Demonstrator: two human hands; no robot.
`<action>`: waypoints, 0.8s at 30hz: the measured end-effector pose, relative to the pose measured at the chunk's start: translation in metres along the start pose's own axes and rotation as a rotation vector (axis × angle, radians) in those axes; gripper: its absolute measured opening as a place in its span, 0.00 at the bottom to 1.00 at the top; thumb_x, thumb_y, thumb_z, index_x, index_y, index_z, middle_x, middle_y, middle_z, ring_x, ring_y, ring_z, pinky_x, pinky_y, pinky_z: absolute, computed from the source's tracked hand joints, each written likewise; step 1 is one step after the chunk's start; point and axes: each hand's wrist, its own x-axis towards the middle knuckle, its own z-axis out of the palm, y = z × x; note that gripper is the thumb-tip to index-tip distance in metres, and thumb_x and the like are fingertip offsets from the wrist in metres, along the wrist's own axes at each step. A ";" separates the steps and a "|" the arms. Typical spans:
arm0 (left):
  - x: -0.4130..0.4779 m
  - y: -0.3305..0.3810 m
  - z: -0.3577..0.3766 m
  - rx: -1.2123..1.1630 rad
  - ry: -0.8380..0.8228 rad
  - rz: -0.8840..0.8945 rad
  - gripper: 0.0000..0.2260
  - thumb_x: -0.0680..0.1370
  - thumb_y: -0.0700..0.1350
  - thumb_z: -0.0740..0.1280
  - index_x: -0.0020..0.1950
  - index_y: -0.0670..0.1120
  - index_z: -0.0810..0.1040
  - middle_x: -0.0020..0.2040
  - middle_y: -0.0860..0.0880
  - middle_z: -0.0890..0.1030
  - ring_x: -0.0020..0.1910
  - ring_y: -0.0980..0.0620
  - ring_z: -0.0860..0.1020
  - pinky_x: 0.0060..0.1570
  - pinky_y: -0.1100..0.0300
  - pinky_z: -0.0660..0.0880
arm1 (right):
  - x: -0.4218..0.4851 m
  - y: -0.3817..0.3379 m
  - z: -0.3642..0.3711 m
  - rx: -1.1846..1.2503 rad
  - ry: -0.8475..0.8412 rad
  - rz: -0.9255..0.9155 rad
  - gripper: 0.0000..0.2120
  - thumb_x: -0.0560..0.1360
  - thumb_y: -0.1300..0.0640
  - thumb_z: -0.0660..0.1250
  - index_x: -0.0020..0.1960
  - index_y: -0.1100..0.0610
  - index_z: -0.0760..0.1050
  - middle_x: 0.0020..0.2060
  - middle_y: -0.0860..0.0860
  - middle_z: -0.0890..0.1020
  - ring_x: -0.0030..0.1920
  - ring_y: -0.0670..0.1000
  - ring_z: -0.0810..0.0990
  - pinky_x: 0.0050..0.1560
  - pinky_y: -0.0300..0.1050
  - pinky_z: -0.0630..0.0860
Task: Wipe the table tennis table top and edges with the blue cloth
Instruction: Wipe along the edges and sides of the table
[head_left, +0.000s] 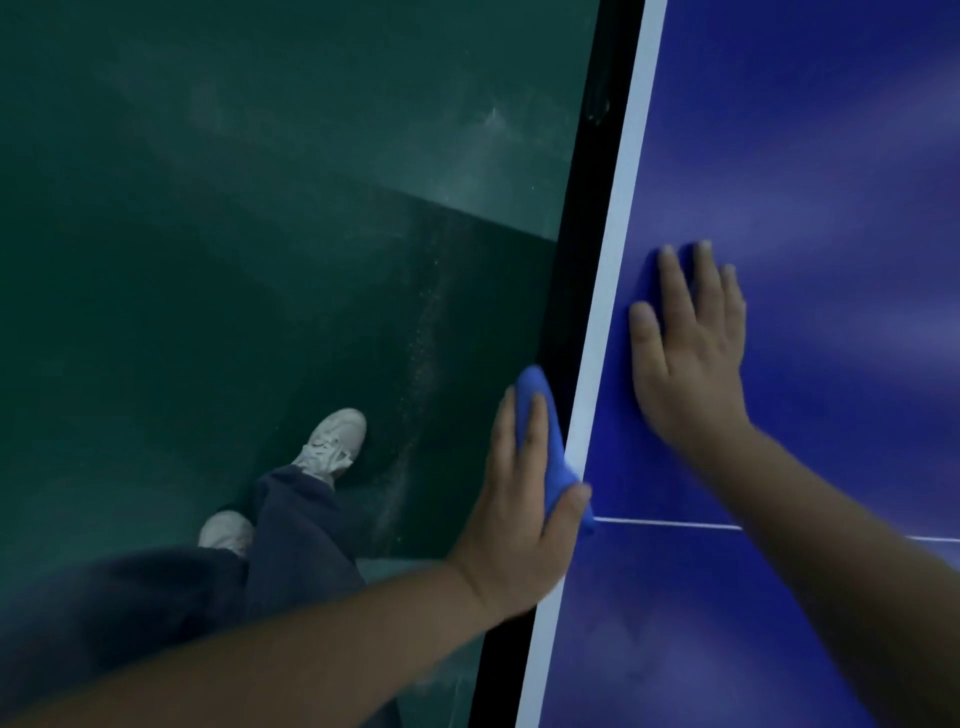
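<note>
The blue table tennis table (810, 156) fills the right side, with a white stripe along its left border and a black side edge below it. My left hand (519, 499) holds the blue cloth (540, 410) against that side edge, thumb hooked over the white stripe onto the top. The cloth is bunched under my fingers and sticks out past the fingertips. My right hand (691, 353) lies flat on the table top, fingers straight and spread, holding nothing.
A dark green floor (234, 234) with pale dusty streaks lies left of the table. My legs in dark trousers and white shoes (332, 441) stand close beside the table edge. A thin white centre line (670, 523) crosses the top near my left thumb.
</note>
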 end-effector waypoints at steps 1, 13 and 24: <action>0.024 0.009 -0.003 0.000 0.024 -0.015 0.35 0.81 0.52 0.59 0.81 0.50 0.42 0.82 0.50 0.37 0.80 0.56 0.39 0.77 0.64 0.45 | 0.012 -0.001 0.001 -0.024 0.001 0.006 0.29 0.82 0.41 0.45 0.82 0.46 0.49 0.82 0.49 0.46 0.81 0.55 0.42 0.79 0.59 0.41; 0.050 0.022 -0.012 0.073 0.068 0.052 0.33 0.81 0.46 0.57 0.81 0.48 0.42 0.82 0.48 0.37 0.81 0.53 0.39 0.78 0.60 0.45 | 0.016 -0.004 0.005 0.007 0.068 0.003 0.30 0.82 0.40 0.46 0.82 0.47 0.53 0.82 0.49 0.50 0.81 0.56 0.43 0.79 0.62 0.41; 0.202 0.073 -0.043 0.039 0.122 -0.070 0.34 0.83 0.42 0.62 0.82 0.45 0.45 0.82 0.44 0.42 0.81 0.48 0.47 0.79 0.52 0.52 | 0.020 -0.002 0.007 -0.060 -0.005 0.001 0.32 0.82 0.39 0.41 0.82 0.51 0.43 0.82 0.50 0.43 0.81 0.55 0.37 0.79 0.61 0.38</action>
